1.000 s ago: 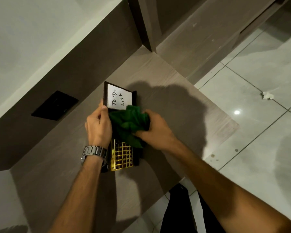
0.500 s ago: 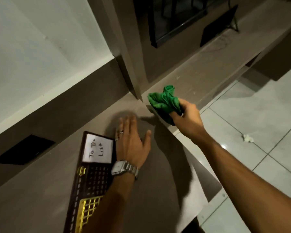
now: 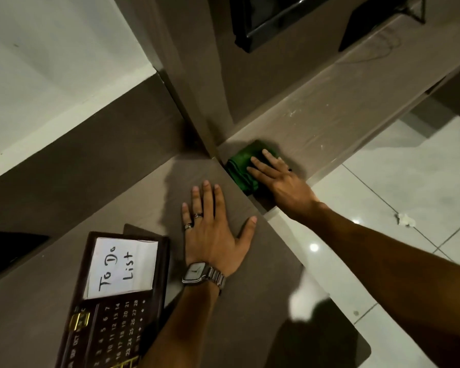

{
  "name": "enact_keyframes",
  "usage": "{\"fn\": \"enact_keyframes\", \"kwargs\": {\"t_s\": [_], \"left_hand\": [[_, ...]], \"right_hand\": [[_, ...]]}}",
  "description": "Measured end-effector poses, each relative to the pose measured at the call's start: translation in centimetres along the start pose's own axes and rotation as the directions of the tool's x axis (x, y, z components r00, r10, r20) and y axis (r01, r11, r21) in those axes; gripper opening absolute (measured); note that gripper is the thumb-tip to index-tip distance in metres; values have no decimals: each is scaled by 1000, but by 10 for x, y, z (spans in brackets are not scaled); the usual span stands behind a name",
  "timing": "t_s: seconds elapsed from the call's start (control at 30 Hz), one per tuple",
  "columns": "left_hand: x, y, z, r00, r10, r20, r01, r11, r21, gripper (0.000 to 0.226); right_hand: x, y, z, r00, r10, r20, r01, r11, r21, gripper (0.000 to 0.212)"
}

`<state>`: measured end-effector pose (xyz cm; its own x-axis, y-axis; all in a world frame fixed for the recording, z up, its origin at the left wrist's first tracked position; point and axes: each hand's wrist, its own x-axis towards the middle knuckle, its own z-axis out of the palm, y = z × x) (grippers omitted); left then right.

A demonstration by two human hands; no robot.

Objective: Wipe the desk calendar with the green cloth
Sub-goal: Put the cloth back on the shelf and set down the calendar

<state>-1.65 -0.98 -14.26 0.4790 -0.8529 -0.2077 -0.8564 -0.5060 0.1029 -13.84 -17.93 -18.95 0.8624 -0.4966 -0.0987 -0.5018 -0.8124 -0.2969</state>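
Left hand: flat on the desk top, palm down, fingers spread, grasping nothing; two rings on the fingers, a metal wristwatch on the wrist.
Right hand: at 1 o'clock of the left hand, laid open with fingers outstretched on the green cloth, pressing rather than clutching it.
Green cloth: bunched on the lower ledge beyond the desk edge, just beside the upright panel.
Desk calendar: dark frame, lying flat on the desk at 8 o'clock of the left hand, just beside its wrist, well apart from the cloth; white note reading "To Do List" above a number grid.
Tiled floor: at 3 o'clock.
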Motion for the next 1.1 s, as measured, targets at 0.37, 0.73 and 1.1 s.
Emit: {"fn": "enact_keyframes", "kwargs": {"t_s": [0.37,0.73,1.1], "left_hand": [[-2,5,-19,999,32,3,-32,998,-47,99],[-83,-51,-125,956,-54,-288,-69,913,-403,55],[-216,-154,-132,904,-345,251,426,698,-575,46]], "right_hand": [[-5,-26,-57,989,82,-127,-65,989,135,56],[-4,-191,-107,947,199,-253,72,634,770,23],[4,-275,-106,996,22,92,-86,616,783,29]]}}
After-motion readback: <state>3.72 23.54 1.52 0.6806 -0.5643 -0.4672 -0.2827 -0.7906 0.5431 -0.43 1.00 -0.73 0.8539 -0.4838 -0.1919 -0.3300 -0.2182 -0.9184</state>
